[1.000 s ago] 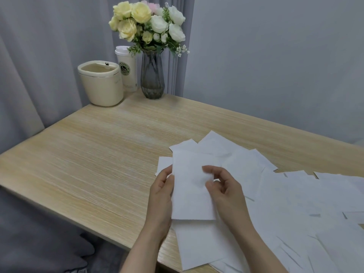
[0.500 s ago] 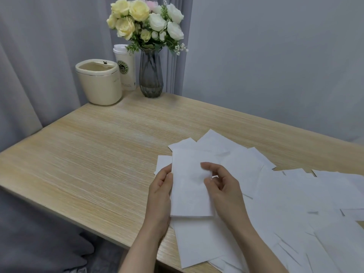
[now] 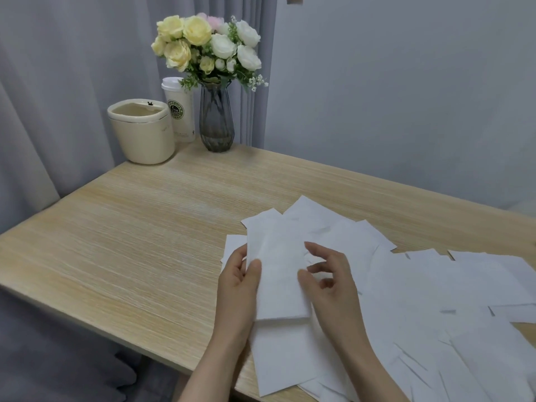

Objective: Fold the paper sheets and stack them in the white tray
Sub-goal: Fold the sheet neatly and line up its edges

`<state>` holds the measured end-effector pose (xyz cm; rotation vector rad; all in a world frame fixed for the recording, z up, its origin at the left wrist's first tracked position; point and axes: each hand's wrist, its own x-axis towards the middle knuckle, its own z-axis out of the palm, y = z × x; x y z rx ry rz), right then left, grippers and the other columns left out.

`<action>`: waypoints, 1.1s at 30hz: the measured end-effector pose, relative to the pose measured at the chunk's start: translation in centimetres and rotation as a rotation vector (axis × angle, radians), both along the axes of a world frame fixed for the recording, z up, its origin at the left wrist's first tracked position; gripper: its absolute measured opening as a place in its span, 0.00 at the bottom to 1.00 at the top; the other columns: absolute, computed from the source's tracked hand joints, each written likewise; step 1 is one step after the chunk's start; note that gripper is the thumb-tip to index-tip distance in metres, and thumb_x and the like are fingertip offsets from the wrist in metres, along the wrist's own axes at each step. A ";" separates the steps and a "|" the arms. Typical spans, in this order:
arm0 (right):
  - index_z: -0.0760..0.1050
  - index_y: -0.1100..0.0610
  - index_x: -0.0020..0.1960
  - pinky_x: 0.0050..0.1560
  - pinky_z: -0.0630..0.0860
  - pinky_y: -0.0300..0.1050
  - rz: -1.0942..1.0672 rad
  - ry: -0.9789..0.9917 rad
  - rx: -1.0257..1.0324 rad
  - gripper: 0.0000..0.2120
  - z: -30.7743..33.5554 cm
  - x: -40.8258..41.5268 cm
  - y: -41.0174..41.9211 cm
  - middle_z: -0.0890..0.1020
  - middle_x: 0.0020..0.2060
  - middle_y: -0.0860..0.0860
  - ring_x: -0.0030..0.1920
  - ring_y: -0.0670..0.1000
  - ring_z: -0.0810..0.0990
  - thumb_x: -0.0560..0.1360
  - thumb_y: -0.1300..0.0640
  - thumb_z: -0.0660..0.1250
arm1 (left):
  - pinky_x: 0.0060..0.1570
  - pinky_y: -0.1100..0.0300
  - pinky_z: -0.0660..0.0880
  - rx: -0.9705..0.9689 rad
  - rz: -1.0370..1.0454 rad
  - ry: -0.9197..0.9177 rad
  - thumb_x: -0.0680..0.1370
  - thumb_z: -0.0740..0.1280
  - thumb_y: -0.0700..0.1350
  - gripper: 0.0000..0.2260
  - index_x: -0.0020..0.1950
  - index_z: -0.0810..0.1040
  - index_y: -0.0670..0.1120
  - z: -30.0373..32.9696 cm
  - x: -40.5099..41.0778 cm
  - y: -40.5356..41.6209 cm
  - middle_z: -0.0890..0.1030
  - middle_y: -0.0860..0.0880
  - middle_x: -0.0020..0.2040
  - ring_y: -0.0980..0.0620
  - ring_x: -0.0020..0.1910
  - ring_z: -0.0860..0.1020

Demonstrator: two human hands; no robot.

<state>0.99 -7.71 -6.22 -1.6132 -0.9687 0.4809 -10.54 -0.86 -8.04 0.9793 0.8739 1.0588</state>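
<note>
While you hold the folded sheet [image 3: 280, 274] just above the loose paper sheets [image 3: 435, 300] on the wooden table [image 3: 130, 242], your left hand [image 3: 239, 288] pinches its left edge, thumb on top. Your right hand [image 3: 330, 282] hovers with fingers slack, gripping nothing. It looks light, limp and easily creased, so take it by the edges. No white tray is visible.

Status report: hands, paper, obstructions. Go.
Left hand grips folded sheet at its left edge. Right hand open at its right edge. Loose sheets cover table. No tray visible.
</note>
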 end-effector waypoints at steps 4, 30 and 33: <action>0.75 0.39 0.59 0.50 0.71 0.36 -0.072 0.095 0.018 0.18 0.4 0.1 -2.6 0.74 0.57 0.37 0.54 0.36 0.75 0.71 0.51 0.70 | 0.46 0.52 0.78 -0.052 0.146 -0.054 0.83 0.60 0.38 0.10 0.57 0.78 0.49 1.1 1.8 -1.0 0.85 0.45 0.50 0.47 0.47 0.83; 0.82 0.50 0.47 0.36 0.68 0.30 -0.393 0.037 0.082 0.11 6.7 11.3 -18.1 0.77 0.31 0.39 0.32 0.39 0.71 0.75 0.65 0.68 | 0.37 0.61 0.75 0.117 -0.578 0.020 0.69 0.75 0.36 0.20 0.56 0.84 0.57 5.4 10.8 -9.4 0.83 0.55 0.56 0.52 0.32 0.74; 0.83 0.49 0.43 0.35 0.70 0.28 -0.453 -0.026 0.038 0.11 7.5 13.3 -20.9 0.80 0.34 0.42 0.34 0.39 0.74 0.75 0.64 0.68 | 0.37 0.65 0.74 0.186 -0.669 0.097 0.68 0.74 0.40 0.18 0.56 0.84 0.56 5.9 12.7 -11.9 0.83 0.56 0.54 0.57 0.37 0.78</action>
